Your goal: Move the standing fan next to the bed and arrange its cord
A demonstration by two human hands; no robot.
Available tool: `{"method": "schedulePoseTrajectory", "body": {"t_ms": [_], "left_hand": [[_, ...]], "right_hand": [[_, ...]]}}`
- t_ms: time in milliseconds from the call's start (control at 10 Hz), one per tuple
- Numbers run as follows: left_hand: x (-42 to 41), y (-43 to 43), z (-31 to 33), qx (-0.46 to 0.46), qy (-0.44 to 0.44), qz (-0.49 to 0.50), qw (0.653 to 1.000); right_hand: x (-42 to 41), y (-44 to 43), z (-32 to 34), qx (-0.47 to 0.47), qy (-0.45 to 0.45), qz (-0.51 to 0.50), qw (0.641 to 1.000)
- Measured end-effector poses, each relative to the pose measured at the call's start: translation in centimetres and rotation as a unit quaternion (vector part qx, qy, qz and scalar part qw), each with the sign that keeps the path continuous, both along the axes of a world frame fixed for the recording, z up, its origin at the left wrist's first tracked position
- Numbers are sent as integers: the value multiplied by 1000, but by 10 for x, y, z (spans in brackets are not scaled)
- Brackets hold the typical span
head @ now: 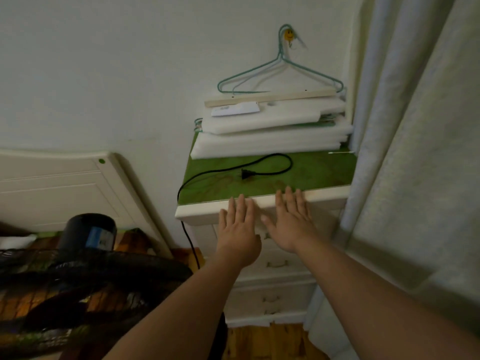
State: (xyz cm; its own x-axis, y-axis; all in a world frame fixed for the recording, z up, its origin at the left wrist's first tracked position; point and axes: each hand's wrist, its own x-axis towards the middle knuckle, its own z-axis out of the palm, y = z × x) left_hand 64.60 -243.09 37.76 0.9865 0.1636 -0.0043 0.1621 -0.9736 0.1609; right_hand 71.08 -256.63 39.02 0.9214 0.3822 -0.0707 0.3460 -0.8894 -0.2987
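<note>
Your hands at the front edge of the nightstand, fan at lower left.
Fingers (241,203) of your left hand (237,235) and right hand (289,219) lie flat and released, grasping nothing; the cord (207,172) loops across the green nightstand top (324,172), plug (245,174) mid-surface; the fan (85,268) stands beside the bed headboard (65,188).

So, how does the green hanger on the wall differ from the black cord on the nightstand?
The green hanger hangs from a yellow hook on the wall; the black cord lies on the green nightstand top. The hanger is a stiff triangular frame; the cord bends in a loose loop and drops over the left edge. The cord ends in a plug; the hanger ends in a hooked neck. Both are thin, and neither hand touches them.
</note>
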Motion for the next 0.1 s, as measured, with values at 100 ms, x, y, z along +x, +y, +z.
{"method": "schedulePoseTrajectory", "body": {"t_ms": [100], "left_hand": [[-15, -8, 12, -60, 27, -9, 998]], "right_hand": [[-7, -4, 15, -4, 36, 6, 999]]}}
